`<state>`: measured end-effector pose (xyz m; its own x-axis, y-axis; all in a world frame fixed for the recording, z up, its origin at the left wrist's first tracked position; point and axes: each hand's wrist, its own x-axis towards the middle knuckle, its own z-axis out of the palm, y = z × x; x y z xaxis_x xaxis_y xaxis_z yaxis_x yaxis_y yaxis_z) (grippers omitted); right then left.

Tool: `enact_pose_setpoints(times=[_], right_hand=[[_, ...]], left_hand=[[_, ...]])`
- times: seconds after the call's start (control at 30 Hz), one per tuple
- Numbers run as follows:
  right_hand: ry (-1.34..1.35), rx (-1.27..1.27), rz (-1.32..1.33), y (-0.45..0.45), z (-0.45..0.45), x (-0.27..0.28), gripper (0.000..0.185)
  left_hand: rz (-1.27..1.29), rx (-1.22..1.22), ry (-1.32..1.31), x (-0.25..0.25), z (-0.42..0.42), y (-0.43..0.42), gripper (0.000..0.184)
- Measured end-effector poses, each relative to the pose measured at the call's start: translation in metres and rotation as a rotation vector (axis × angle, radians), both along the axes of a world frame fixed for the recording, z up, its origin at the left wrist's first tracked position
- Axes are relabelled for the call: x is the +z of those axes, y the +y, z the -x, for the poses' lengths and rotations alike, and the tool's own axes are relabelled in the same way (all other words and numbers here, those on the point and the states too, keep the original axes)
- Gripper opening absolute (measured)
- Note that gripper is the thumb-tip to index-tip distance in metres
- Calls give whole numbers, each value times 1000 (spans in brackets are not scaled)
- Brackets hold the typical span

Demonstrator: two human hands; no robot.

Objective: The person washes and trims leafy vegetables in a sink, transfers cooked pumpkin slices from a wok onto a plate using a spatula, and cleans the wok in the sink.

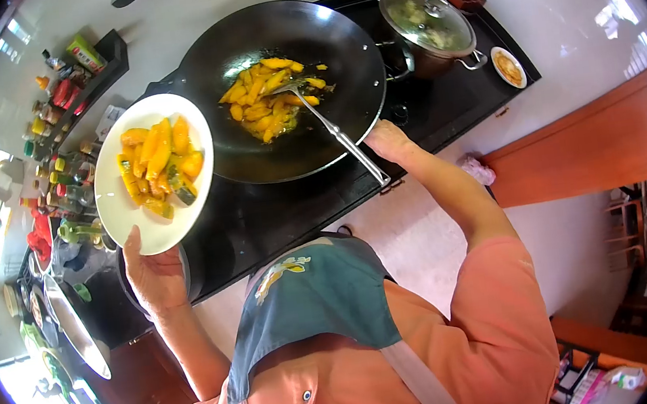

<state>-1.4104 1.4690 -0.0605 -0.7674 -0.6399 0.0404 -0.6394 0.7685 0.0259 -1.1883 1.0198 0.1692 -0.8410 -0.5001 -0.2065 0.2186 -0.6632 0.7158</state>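
Over the left part of the black bench (255, 234), the left hand (155, 277) is gripping a white plate (158, 237) at its near rim, thumb uppermost, and the plate is carrying glossy orange-yellow pieces (158, 153), some showing green skin. Beside it, a wide black wok (317, 143) is holding more orange-yellow slices (256, 102), with a metal spatula (331, 125) leaning across its rim. The right hand (391, 142) is touching that rim near the spatula's handle, well apart from the left; its fingertips are hiding, so their hold cannot be told. The work is seemingly standing midway: one portion is already lying plated, another is sitting in the wok.
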Motion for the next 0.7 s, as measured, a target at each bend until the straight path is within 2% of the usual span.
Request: enact_pose_setpoints(times=[0.07, 0.1, 0.17, 0.2, 0.3, 0.37, 0.43, 0.47, 0.6, 0.7], right_hand=[[40, 21, -57, -3, 14, -31, 31], [77, -38, 24, -8, 20, -45, 32], [-181, -369, 111, -33, 13, -4, 36], [-220, -410, 150, -39, 14, 1, 42], [-327, -325, -117, -38, 23, 32, 50], [-245, -52, -137, -37, 10, 55, 44], [-216, -60, -64, -13, 19, 13, 38], [-127, 77, -157, -2, 28, -2, 36], [13, -13, -106, -1, 34, -38, 34], [-331, -624, 106, -37, 10, 33, 36]], left_hand=[[4, 21, -26, 1, -4, 6, 47], [9, 35, -36, 2, -7, 9, 47], [15, 63, -59, 3, -13, 12, 47], [15, 78, -71, 4, -16, 13, 47], [9, 84, -68, 3, -27, 10, 47], [8, 89, -61, 0, -31, 8, 48], [18, 99, -77, -3, -34, 4, 48], [18, 100, -77, -4, -34, 4, 48], [5, 101, -69, -9, -33, -1, 48], [-15, 76, -61, -11, -29, -3, 48]])
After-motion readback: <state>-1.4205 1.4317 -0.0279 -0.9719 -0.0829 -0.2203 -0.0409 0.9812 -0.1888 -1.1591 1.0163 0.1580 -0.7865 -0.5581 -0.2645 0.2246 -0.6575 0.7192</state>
